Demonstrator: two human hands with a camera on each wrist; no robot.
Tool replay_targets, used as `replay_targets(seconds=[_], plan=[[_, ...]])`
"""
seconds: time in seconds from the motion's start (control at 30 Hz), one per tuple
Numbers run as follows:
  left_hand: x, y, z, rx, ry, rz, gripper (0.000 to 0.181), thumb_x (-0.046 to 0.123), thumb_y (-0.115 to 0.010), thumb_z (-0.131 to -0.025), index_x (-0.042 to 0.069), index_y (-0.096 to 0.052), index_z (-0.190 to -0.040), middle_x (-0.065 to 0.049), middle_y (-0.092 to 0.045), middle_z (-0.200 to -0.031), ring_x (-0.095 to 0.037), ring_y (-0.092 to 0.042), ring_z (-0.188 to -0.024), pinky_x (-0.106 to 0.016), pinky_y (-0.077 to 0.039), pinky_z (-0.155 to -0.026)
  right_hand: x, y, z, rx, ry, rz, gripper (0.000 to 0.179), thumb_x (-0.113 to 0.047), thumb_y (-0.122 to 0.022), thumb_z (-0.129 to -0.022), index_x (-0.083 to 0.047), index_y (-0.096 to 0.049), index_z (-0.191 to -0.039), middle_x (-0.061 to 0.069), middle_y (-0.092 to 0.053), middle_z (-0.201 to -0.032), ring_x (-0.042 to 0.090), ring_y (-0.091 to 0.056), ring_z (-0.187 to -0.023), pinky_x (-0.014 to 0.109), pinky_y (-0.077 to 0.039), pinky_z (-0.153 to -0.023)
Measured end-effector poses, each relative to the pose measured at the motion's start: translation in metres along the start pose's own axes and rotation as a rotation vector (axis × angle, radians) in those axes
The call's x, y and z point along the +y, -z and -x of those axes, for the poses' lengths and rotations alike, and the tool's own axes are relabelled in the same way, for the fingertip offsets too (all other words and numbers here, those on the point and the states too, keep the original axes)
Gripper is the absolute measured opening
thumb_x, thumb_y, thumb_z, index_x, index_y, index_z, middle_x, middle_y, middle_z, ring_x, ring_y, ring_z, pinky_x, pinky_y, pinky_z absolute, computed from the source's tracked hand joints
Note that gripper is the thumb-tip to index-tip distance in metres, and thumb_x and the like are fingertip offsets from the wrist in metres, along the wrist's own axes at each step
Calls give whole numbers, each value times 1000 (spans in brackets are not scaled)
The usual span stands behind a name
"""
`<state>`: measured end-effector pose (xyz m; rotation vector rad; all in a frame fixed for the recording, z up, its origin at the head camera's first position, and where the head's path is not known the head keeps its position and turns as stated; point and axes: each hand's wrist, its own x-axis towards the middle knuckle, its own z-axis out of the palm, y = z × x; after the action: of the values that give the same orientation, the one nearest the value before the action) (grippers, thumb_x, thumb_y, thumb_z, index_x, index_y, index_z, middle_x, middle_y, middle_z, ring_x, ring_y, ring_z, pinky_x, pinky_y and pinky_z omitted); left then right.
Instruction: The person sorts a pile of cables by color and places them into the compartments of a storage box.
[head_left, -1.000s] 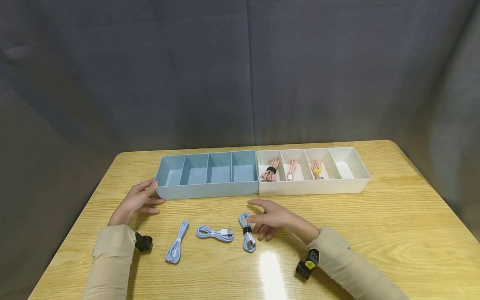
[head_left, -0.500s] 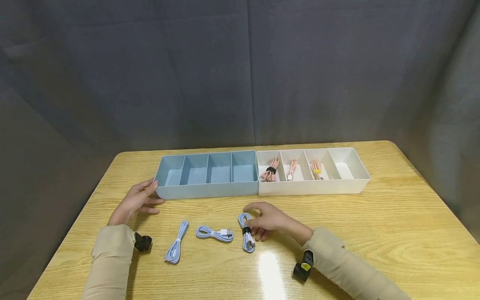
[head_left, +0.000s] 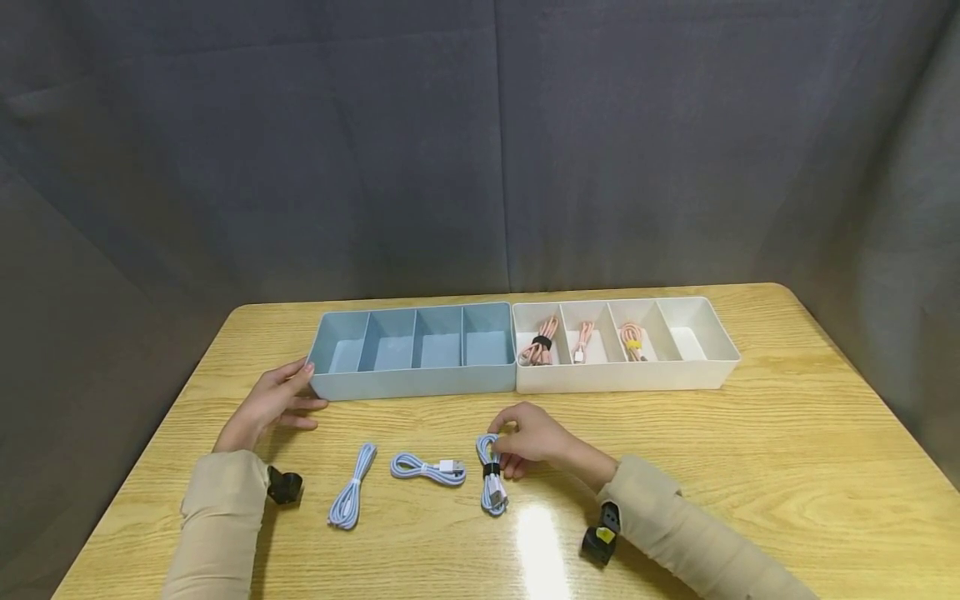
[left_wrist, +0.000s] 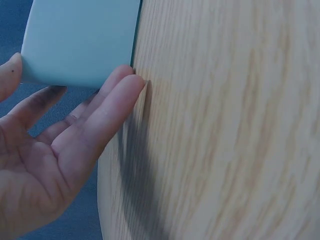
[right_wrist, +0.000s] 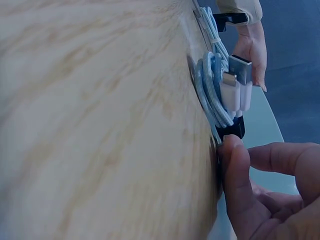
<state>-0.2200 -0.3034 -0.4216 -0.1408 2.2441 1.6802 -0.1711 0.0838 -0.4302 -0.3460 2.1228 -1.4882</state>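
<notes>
The right hand [head_left: 528, 437] pinched the black-banded cable [head_left: 492, 479]

The left hand [head_left: 273, 402], fingers loosely extended, touched the left end of the blue tray [head_left: 412, 384], gripping nothing. In front lay a slanted cable [head_left: 355, 486], then a crosswise cable [head_left: 427, 469]. Next on the table [head_left: 787, 500], the right hand, thumb and forefinger nearly together, held the black-banded cable's far loop. The white tray [head_left: 622, 378], touching the blue tray, contained three pink cables [head_left: 542, 343].

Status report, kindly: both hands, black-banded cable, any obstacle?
Right hand pinches black-banded cable. Left hand touches blue tray. Two other cables to the left, seemingly not in the way.
</notes>
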Motion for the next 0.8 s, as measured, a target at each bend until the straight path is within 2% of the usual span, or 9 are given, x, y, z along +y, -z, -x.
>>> replay_targets(seconds=[0.1,0.23,0.43,0.8], plan=[[4,-1,3,-9,-13,-9,88,57,-50,-86,8,-10,-147,-34,-27,-137,-15,-65,-85,-43,-55,-71,0,0,-1,7,3,-4,16,5,-57,-80,7,-61,-95,14,-60,-54,12,-55,-40,31,-53,-42],[3,-1,4,-6,-16,2,88,57,-51,-85,7,-11,-147,-34,-26,-138,-15,-65,-84,-43,-55,-71,1,2,-2,3,-1,-38,17,5,-57,-80,8,-61,-96,13,-60,-54,12,-55,-40,31,-54,-43],[-2,1,-2,-4,-14,26,82,51,-50,-89,8,-11,-147,-34,-26,-138,-15,-65,-83,-44,-55,-71,2,4,-1,-3,4,-72,20,4,-58,-80,9,-60,-100,11,-60,-54,12,-55,-41,30,-53,-43],[-5,2,-3,-8,-14,27,92,59,-53,-82,9,-12,-147,-35,-30,-135,-14,-65,-83,-43,-55,-70,-1,5,3,-12,17,-132,22,4,-59,-80,10,-60,-102,8,-60,-53,12,-55,-41,26,-52,-42]])
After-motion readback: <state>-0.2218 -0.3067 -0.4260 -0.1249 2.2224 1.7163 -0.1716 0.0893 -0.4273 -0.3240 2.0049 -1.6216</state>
